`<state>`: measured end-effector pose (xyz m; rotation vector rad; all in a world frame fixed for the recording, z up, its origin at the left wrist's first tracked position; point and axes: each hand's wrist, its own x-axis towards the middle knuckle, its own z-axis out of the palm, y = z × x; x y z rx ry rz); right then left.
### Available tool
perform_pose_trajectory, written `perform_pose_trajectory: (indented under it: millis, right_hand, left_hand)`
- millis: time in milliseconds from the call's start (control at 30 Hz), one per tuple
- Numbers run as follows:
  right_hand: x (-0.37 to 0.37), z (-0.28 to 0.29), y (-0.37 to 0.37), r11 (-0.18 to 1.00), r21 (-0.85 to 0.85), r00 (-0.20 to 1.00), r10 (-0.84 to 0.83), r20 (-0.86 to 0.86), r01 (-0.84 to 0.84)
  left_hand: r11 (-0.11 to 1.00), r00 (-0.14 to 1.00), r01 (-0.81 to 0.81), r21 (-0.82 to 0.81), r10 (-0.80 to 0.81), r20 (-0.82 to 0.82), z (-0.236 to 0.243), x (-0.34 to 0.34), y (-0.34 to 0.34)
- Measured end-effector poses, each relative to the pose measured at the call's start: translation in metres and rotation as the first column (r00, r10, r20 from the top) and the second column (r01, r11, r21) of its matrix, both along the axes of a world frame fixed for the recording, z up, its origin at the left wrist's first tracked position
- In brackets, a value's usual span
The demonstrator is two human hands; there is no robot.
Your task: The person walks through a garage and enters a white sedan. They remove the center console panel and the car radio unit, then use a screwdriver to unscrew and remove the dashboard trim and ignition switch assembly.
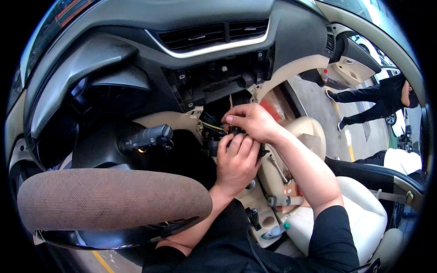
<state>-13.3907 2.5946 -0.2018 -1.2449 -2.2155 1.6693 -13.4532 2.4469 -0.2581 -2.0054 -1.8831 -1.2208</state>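
Note:
Both of my hands are at the lower middle of the dashboard, below an open cavity in its centre. My left hand (pixel 237 159) has its fingers curled over the edge of a black plastic part (pixel 210 146), most of which it hides. Just above it, my right hand (pixel 256 122) is closed, with thumb and forefinger pinched together over the same spot. What sits between those fingertips is too small and dark to tell. A yellow wire (pixel 212 126) runs to the black part from the left, beside my right fingertips.
The cloth-covered steering wheel (pixel 114 200) fills the lower left, with a stalk lever (pixel 148 138) behind it. Above are the dashboard cavity (pixel 223 77) and air vents (pixel 214 36). A tool (pixel 284 200) and bottle (pixel 273 232) lie near the white seat (pixel 350 214). People are outside at right.

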Motion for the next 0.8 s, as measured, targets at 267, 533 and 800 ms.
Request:
perform_pose_trajectory:
  millis: [267, 533, 800]
  right_hand:
    - [0.006, 0.012, 0.014, 0.993, -0.07, 0.989, -0.101, -0.108, 0.094]
    - [0.048, 0.027, 0.021, 0.956, -0.255, 0.873, -0.243, -0.422, 0.143]
    - [0.096, -0.026, 0.013, 0.915, 0.025, 0.84, -0.358, -0.408, 0.402]
  left_hand:
    - [1.0, 1.0, 0.009, -0.019, -0.009, 0.02, 0.007, -0.003, -0.002]
    - [0.999, 1.0, 0.028, -0.036, -0.028, -0.007, 0.007, -0.008, -0.003]
    - [0.99, 0.991, 0.089, 0.114, -0.099, 0.089, -0.005, -0.026, -0.003]
